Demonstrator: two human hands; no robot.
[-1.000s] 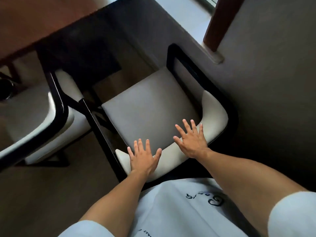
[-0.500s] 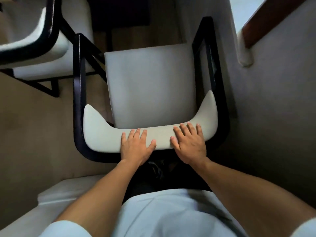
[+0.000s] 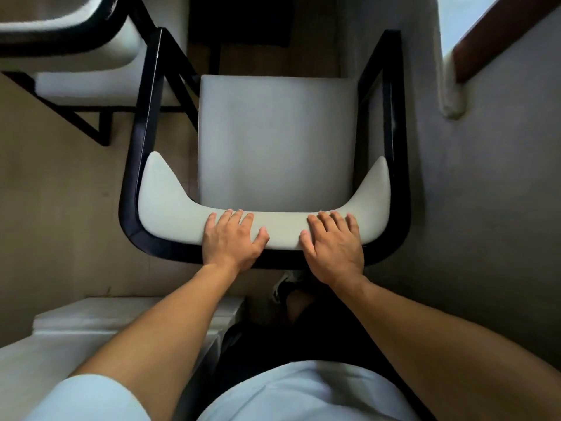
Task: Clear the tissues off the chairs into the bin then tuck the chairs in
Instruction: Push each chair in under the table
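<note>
A chair with a white seat (image 3: 276, 138) and a black frame (image 3: 133, 183) stands right below me, seen from above. Its curved white backrest cushion (image 3: 170, 208) faces me. My left hand (image 3: 232, 238) lies on the backrest left of centre, fingers curled over its inner edge. My right hand (image 3: 334, 241) grips the same cushion right of centre, thumb on top. No tissue shows on the seat.
A second white chair (image 3: 76, 83) stands at the upper left, its black legs close to this chair's left arm. A grey wall (image 3: 485, 208) runs close along the right side. A white ledge (image 3: 91, 317) sits at lower left. Dark table underside (image 3: 243, 19) lies ahead.
My view has swung to straight above the chair, which now sits square to me. Both hands went from flat with spread fingers to curled over the backrest cushion.
</note>
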